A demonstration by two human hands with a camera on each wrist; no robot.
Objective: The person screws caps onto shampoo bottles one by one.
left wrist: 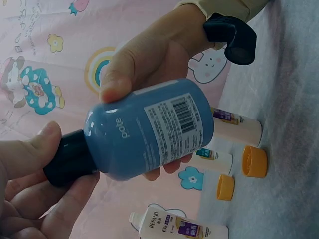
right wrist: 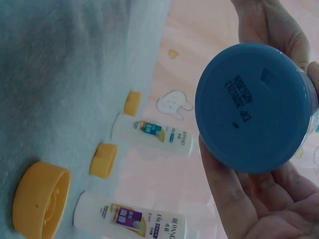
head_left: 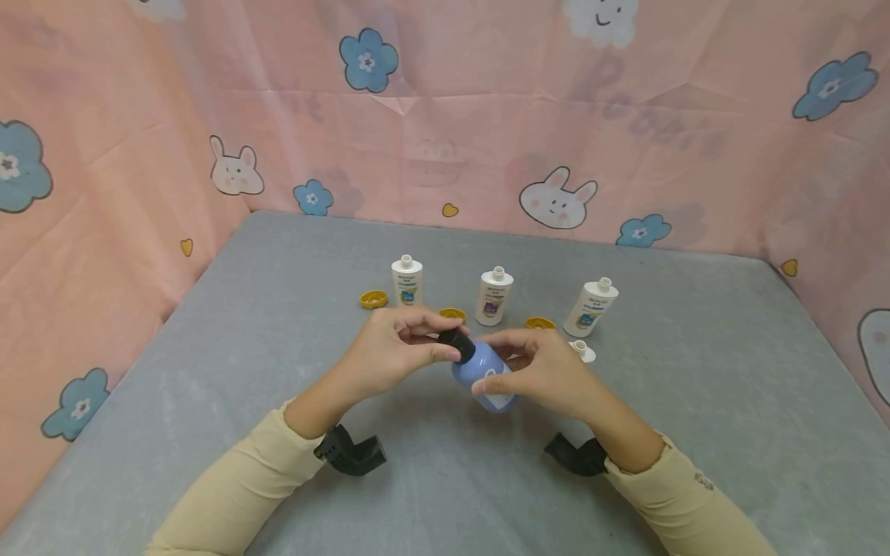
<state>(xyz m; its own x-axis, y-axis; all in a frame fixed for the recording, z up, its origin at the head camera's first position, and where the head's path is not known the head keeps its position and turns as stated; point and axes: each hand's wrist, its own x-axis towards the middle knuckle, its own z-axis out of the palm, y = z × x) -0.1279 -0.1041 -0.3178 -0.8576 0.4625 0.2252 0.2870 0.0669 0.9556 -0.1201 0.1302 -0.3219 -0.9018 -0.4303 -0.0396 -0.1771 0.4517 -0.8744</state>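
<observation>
A blue bottle (head_left: 484, 377) is held up tilted over the table, its black cap (head_left: 457, 344) pointing up and to the left. My left hand (head_left: 392, 347) pinches that cap between thumb and fingers. Around the bottle's body curls my right hand (head_left: 552, 376), thumb on the near side. The left wrist view shows the bottle's back label with a barcode (left wrist: 185, 115). Its round base (right wrist: 254, 107), printed with dark characters, faces the right wrist camera. The cap is on the neck; whether it is loose cannot be seen.
Beyond my hands stand white bottles without caps: one at left (head_left: 407, 279), one in the middle (head_left: 494, 297), one at right (head_left: 591, 307). Yellow caps (head_left: 374, 299) lie beside them. Another white bottle neck (head_left: 582, 351) shows behind my right hand. A pink curtain (head_left: 445, 139) borders the grey table.
</observation>
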